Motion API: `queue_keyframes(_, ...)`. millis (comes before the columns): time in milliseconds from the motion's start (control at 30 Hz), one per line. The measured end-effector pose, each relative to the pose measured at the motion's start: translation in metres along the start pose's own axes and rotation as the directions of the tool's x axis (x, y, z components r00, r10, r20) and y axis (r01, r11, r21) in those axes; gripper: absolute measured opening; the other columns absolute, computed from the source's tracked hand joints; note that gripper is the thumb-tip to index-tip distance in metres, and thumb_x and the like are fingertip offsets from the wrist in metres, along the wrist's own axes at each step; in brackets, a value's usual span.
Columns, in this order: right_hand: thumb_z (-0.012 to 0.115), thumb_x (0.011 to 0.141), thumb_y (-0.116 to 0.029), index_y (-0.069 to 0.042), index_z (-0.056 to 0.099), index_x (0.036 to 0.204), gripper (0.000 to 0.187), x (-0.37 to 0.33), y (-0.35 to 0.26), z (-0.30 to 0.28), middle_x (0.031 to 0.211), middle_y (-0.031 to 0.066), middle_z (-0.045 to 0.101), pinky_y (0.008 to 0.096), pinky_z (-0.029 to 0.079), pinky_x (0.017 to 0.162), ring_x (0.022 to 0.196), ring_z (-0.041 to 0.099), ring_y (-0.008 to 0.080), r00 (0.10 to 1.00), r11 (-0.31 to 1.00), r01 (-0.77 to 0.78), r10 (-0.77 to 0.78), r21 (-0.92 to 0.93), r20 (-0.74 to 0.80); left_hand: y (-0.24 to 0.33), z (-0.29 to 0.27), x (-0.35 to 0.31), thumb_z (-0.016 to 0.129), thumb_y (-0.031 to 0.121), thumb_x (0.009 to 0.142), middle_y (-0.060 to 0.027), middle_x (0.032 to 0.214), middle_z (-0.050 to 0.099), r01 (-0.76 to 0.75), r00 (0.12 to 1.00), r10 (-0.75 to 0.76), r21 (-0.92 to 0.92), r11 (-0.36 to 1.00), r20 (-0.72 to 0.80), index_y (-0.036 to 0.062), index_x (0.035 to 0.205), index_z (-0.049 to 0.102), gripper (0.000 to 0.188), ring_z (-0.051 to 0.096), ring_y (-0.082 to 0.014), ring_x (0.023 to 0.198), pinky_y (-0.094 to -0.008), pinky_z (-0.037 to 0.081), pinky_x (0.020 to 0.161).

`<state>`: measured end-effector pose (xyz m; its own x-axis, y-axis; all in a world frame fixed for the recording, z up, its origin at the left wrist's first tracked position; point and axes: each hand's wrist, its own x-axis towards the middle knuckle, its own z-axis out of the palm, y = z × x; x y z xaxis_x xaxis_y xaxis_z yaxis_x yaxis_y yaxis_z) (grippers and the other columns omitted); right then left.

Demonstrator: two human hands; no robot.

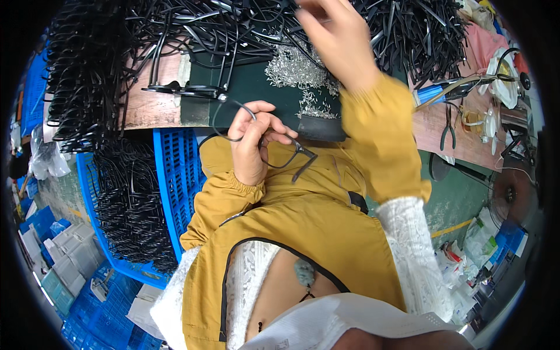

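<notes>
My left hand point(254, 140) is closed around a black eyeglass frame point(304, 153), gripping it between thumb and fingers just off the workbench's front edge. Both rims show, with a short end piece at the right. Farther up, my right hand point(344, 44) reaches over the bench toward the heap of black eyeglass temples point(408, 35); its fingertips are blurred and cut off by the upper edge, so what they hold cannot be seen. Between the hands, small clear and silvery pieces point(297, 67) lie piled on a dark green mat point(251, 87).
Another black eyeglass frame point(198, 91) rests on the bench. Stacked frames point(81, 76) crowd the left side, and a blue crate point(175, 181) full of them stands below. Pliers point(448, 128) and a blue-handled tool point(431, 93) lie at the right, near a fan point(510, 192).
</notes>
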<state>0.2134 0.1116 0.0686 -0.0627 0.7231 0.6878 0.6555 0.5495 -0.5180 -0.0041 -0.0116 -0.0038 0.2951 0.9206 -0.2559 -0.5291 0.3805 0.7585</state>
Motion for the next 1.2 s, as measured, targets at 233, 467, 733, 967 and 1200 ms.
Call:
queue_keyframes(233, 0.067, 0.09, -0.007, -0.002, 0.068, 0.109, 0.02, 0.109, 0.04, 0.071, 0.085, 0.0171, 0.064, 0.0431, 0.055, 0.071, 0.076, 0.066, 0.0385, 0.962, 0.901, 0.143, -0.223, -0.409, -0.155, 0.005, -0.002, 0.005, 0.027, 0.048, 0.11, -0.0141, 0.073, 0.067, 0.028, 0.999, -0.024, 0.147, 0.989, -0.031, -0.0069, 0.112, 0.059, 0.064, 0.073, -0.0301, 0.067, -0.0329, 0.061, 0.06)
queue_keyframes(467, 0.059, 0.101, -0.003, 0.003, 0.069, 0.113, 0.017, -0.035, -0.064, -0.021, 0.105, 0.0094, 0.069, 0.0275, 0.056, 0.076, 0.091, 0.069, 0.0175, 0.869, 0.621, -0.422, 0.486, 0.66, 0.098, 0.012, -0.006, 0.009, 0.024, 0.055, 0.11, -0.0136, 0.074, 0.067, 0.123, 0.992, -0.122, 0.131, 0.984, -0.013, -0.0068, 0.114, 0.059, 0.071, 0.073, -0.0287, 0.069, -0.0323, 0.06, 0.063)
queue_keyframes(733, 0.059, 0.099, -0.009, 0.002, 0.065, 0.097, 0.013, -0.153, -0.067, -0.069, 0.093, 0.0077, 0.062, 0.0308, 0.049, 0.071, 0.076, 0.06, 0.0195, 0.785, 0.84, -0.543, 0.51, -0.004, 0.351, 0.006, 0.022, -0.005, 0.041, 0.035, 0.104, -0.0118, 0.069, 0.064, 0.657, 0.7, -0.675, 0.16, 0.736, 0.232, -0.0103, 0.121, 0.066, 0.054, 0.069, -0.0262, 0.065, -0.0333, 0.058, 0.068)
queue_keyframes(967, 0.068, 0.091, 0.0, 0.002, 0.068, 0.099, 0.008, -0.182, -0.047, -0.054, 0.1, 0.0074, 0.064, 0.0264, 0.051, 0.075, 0.084, 0.062, 0.0134, 0.81, 0.785, -0.567, 0.479, 0.248, 0.338, -0.011, 0.031, -0.012, 0.047, 0.019, 0.099, -0.0108, 0.067, 0.062, 0.732, 0.618, -0.754, 0.185, 0.655, 0.222, -0.0016, 0.134, 0.063, 0.044, 0.065, -0.0233, 0.057, -0.0341, 0.057, 0.056)
queue_keyframes(1200, 0.07, 0.088, 0.001, 0.004, 0.069, 0.092, 0.006, -0.168, -0.05, -0.054, 0.091, 0.0071, 0.065, 0.0266, 0.05, 0.066, 0.074, 0.062, 0.0147, 0.829, 0.83, -0.528, 0.459, 0.178, 0.318, -0.011, 0.034, -0.009, 0.045, 0.011, 0.098, -0.0117, 0.069, 0.066, 0.708, 0.639, -0.731, 0.188, 0.681, 0.239, -0.0027, 0.131, 0.064, 0.04, 0.069, -0.0249, 0.057, -0.0308, 0.055, 0.051)
